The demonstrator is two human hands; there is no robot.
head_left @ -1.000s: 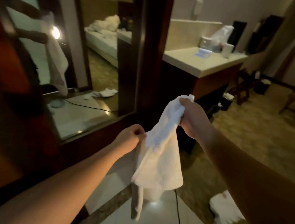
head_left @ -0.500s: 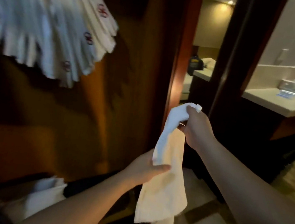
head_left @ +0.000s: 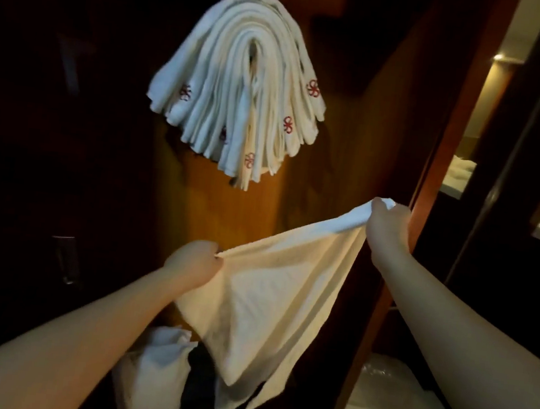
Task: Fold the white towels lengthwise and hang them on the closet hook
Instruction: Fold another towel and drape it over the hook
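I hold a white towel (head_left: pixel 271 302) stretched out in front of the closet. My left hand (head_left: pixel 192 264) pinches its lower left corner. My right hand (head_left: pixel 387 227) grips the upper right corner, higher up. The rest of the cloth hangs down in a loose point between my arms. Above it, several folded white towels with red logos (head_left: pixel 242 83) drape in a fan over the closet hook, which they hide. Both hands are below and to the right of that bundle.
The wooden closet back panel (head_left: pixel 244 211) lies behind the towel, and its door frame (head_left: pixel 435 156) stands on the right. White bags or cloth (head_left: pixel 155 369) lie on the closet floor. A dark closet door with a metal handle (head_left: pixel 65 260) is at left. A lit room shows past the frame.
My view swung from the room to the closet with the hung bundle. My hands moved apart, and the towel went from a bunched vertical strip to a spread sheet.
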